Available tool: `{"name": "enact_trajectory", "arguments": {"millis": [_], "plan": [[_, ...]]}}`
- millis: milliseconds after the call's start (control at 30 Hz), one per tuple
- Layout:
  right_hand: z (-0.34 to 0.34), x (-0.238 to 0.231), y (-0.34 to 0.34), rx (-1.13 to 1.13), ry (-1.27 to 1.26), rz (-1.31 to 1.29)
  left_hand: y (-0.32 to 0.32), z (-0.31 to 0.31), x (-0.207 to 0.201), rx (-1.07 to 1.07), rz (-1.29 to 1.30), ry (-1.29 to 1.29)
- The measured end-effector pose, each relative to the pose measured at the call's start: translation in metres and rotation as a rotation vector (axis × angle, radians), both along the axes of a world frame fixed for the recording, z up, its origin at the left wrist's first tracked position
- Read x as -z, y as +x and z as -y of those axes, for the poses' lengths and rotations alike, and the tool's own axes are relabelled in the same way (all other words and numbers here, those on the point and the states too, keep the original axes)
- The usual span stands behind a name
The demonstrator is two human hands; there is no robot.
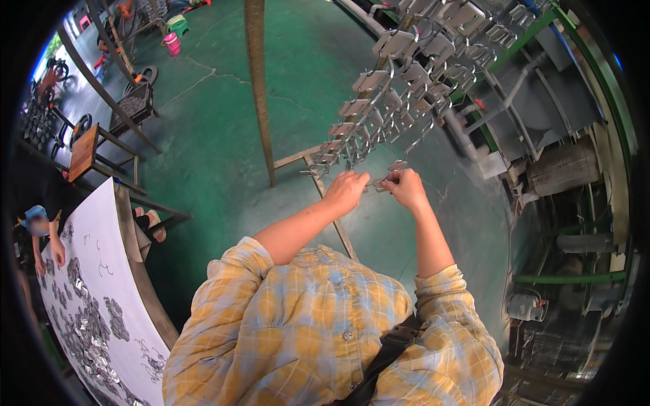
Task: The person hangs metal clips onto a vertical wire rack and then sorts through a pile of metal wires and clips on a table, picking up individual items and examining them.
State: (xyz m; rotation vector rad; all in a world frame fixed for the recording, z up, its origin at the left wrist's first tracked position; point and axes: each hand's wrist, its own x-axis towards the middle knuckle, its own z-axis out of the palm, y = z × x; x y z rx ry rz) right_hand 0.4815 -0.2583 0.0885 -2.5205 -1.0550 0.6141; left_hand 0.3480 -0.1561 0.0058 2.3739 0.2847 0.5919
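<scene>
My left hand (347, 190) and my right hand (406, 187) are raised side by side in front of me, both pinching a small grey metal piece (380, 183) between them. Just above hangs a long rack (399, 88) of many similar flat metal pieces on wire hooks, running up toward the top right. My arms wear rolled-up yellow plaid sleeves.
A rusty upright post (259, 88) stands left of the rack on the green floor. A white table (101, 284) at lower left carries heaps of small metal parts; another person (37, 227) sits beside it. Grey machinery and pipes (555, 169) fill the right side.
</scene>
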Motion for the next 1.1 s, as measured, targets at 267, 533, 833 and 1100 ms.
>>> {"name": "enact_trajectory", "arguments": {"millis": [267,533,833,1100], "plan": [[-0.015,0.021,0.022,0.182,0.065,0.273,-0.033,-0.006,0.019,-0.086,-0.021,-0.137],[-0.033,0.052,0.036,0.352,0.140,0.388,-0.133,-0.031,0.027,-0.307,-0.125,-0.349],[-0.011,0.159,0.011,0.045,-0.095,0.196,-0.324,-0.018,0.027,-0.857,-0.061,-0.502],[-0.121,0.215,-0.097,-0.634,-0.501,-0.237,-0.491,0.039,-0.018,-1.500,0.008,-0.464]]}}
